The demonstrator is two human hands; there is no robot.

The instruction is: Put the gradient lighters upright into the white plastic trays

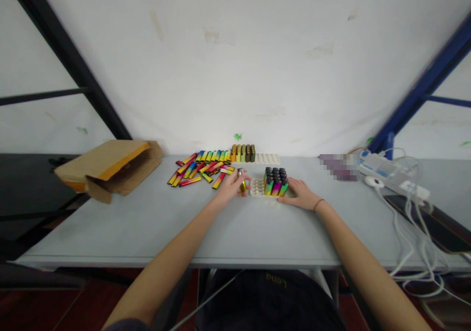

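Yellow-lettered dark garment point(265, 306), lighter point(243, 187) in left grip point(231, 184)

Thin reddish cord point(318, 204) around the right wrist point(313, 202), dark sleeve edge point(127, 325) at left, dark garment point(235, 301), small yellowish lettering point(275, 279)

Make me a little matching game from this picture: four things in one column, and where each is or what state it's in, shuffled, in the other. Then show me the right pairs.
Things
1. Held lighter
2. Front tray
3. Paper bag
4. Power strip

Places and states
A. At the right end of the table
B. In the left hand's grip
C. Brown, lying at the left with its mouth open
D. Partly filled, with upright lighters on its right side

Right pairs: 1-B, 2-D, 3-C, 4-A
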